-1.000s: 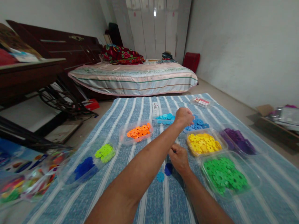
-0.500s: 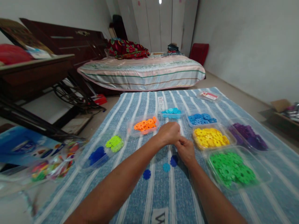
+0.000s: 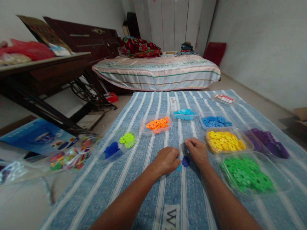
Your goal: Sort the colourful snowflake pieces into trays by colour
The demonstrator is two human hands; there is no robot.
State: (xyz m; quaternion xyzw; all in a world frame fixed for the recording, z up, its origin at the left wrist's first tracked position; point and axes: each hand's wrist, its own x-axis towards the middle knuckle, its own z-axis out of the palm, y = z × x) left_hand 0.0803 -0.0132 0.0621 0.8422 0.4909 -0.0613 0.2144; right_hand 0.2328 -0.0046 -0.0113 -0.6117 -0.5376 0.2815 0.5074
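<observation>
My left hand [image 3: 168, 160] is closed just above the striped cloth, its curled fingers hiding whatever may be in them. Beside its fingertips lie a light blue flower-shaped disc [image 3: 179, 168], partly covered, and a dark blue flower-shaped disc [image 3: 185, 161]. To the right, my right hand [image 3: 198, 154] is also closed, thumb against the fingers; I cannot make out what it grips. A gap separates the two hands. Nearest to the right hand stands a clear tub of yellow discs [image 3: 225, 141].
Around the cloth [image 3: 144, 198] stand tubs of orange discs [image 3: 157, 124], light blue discs [image 3: 184, 113], blue discs [image 3: 216, 121], purple discs [image 3: 267, 142] and green discs [image 3: 247, 174]. A divided tray at left holds dark blue discs [image 3: 112, 150] and lime discs [image 3: 128, 140].
My hands were together and have parted. The left hand has come down toward the loose discs and now hides where a second dark blue disc lay. The camera view has swung slightly left.
</observation>
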